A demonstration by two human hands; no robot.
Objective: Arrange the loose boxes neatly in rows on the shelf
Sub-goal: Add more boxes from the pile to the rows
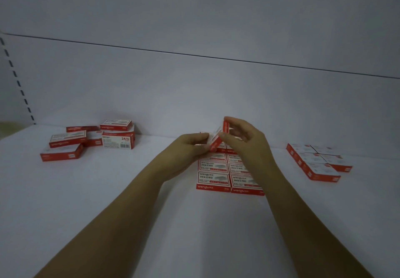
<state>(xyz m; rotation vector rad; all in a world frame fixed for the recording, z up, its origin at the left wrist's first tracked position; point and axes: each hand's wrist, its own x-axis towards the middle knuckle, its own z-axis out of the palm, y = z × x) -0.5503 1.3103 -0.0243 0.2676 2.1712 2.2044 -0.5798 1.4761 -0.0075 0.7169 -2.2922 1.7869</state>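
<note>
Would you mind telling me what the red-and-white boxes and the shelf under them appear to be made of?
The held box and the boxes in the loose pile look like thin printed cardboard, matte: sharp folded edges, flat printed faces, a barcode on one. The shelf looks like smooth white painted metal, perhaps laminate; the slotted upright hints at metal.

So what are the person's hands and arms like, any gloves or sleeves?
No gloves: the left hand and right hand are bare, with no rings, watch or wristband visible. Both forearms are uncovered to the bottom of the picture; no sleeve shows.
</note>
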